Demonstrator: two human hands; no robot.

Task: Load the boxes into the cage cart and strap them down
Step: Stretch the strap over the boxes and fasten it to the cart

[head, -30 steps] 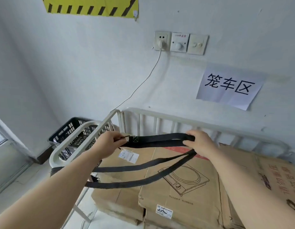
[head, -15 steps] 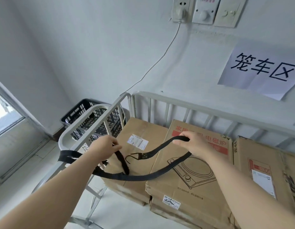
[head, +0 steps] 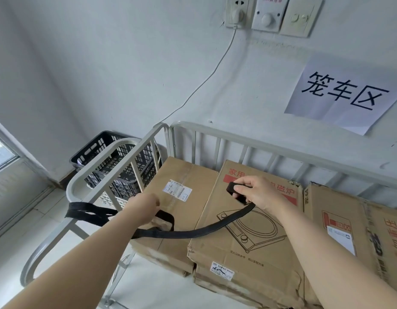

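We note a pale, scuffed wall [head: 104, 63]. High up sits a socket [head: 236, 12], and a white cable [head: 206, 79] trails down from its plug. A paper sign [head: 342, 94] hangs to the right. A black crate [head: 108, 150] stands in the corner on a light tiled floor [head: 26, 230]. Daylight shows through a window [head: 1, 150] at far left.

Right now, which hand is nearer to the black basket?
Left. The left hand grips the strap beside the cart's side rail, with the black basket just beyond that rail. The right hand holds the strap farther right, over the printed box.
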